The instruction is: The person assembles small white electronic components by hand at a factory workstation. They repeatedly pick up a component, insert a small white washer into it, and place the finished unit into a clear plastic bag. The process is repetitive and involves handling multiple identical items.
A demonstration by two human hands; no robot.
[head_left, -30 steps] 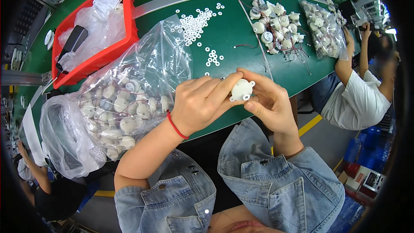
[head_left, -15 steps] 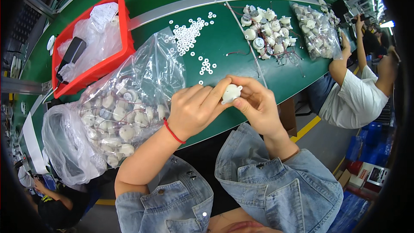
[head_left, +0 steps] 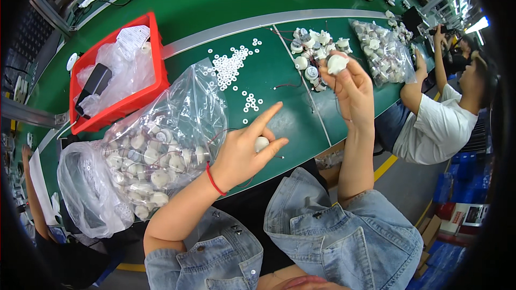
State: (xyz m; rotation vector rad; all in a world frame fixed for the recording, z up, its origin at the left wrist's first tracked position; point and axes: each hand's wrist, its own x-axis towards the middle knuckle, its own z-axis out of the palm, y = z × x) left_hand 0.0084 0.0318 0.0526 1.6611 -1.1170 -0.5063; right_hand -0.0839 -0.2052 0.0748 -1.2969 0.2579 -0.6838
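Note:
Out to the right, my right hand pinches a round white motor with mounting ears between thumb and fingertips. It is raised near a pile of similar wired motors. My left hand, red cord at its wrist, is over the near part of the green table. Its index finger and thumb are stretched apart, and another white motor shows between them, seemingly held by the curled fingers, which are hidden. Thin wires stick out around that hand. Beside it lies a clear bag of motors.
Small white rings are scattered beyond my left hand. A red bin with plastic bags and a black adapter stands at the left. Another bag of motors lies at the right, near a seated person. A metal rail crosses behind.
My hands have parted. The right hand has carried its motor right and away from me, toward the pile. My left index finger and thumb have spread, and a second motor now shows there.

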